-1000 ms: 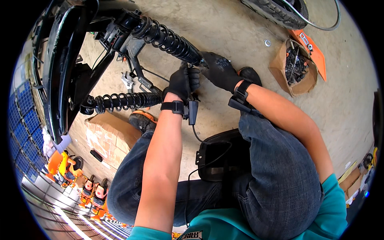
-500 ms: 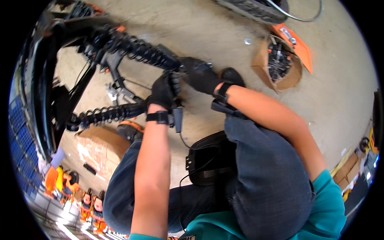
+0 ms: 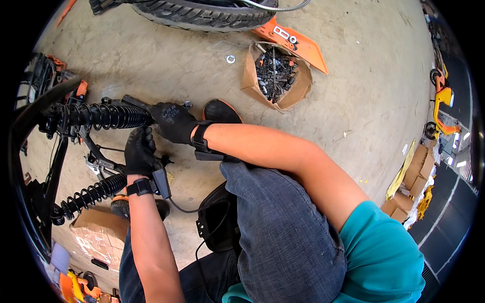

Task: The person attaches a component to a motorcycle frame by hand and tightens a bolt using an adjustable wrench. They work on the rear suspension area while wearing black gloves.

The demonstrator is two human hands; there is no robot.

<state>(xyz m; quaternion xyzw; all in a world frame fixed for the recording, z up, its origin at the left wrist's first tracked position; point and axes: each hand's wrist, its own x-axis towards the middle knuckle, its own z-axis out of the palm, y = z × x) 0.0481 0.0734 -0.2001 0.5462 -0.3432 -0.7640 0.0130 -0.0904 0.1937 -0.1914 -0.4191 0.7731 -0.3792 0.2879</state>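
Two black coil-spring shock absorbers reach toward me from a dark frame on the left. The far one is a shock absorber (image 3: 108, 116) lying almost level. My right hand (image 3: 174, 122), in a black glove, is closed around its near end; the fingertips are partly hidden. A small shiny metal piece (image 3: 188, 104) shows just beyond that hand. Just below the same end is my left hand (image 3: 140, 154), also gloved in black, with its fingers curled; what they hold, if anything, is hidden. Nearer to me, the second shock absorber (image 3: 93, 194) slants up toward my left wrist.
A paper bag (image 3: 251, 76) of small dark hardware stands on the floor beside an orange panel (image 3: 303, 48). Behind lies a treaded tire (image 3: 202, 17). A metal washer-like piece (image 3: 230, 59) is on the concrete. A cardboard box (image 3: 101, 230) sits at lower left; a black case (image 3: 214, 235) is between my legs.
The view has swung to the right, so the frame, shock absorbers and both hands appear farther left. Both hands are still at the far shock absorber's near end.
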